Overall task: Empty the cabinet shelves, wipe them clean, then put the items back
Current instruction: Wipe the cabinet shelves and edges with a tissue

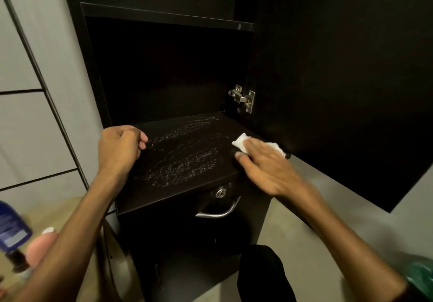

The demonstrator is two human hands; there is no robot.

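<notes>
Right hand [264,163] is pressing white tissue [241,142] onto streaked shelf [182,161], fingers straight | left hand [119,148] is resting on shelf, fingers curled, gripping nothing | blue bottle [11,226] label is showing too blurred to read

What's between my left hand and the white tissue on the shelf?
Only bare shelf, streaked with whitish wipe marks, separates the left hand from the white tissue under the right hand; head view.

I see a matt, dark wood-grain shelf [187,156] smeared with whitish streaks. The hinge [242,97] and drawer handle [219,212] are shiny metal. The white wipe [240,142] looks like soft, crumpled paper.
</notes>
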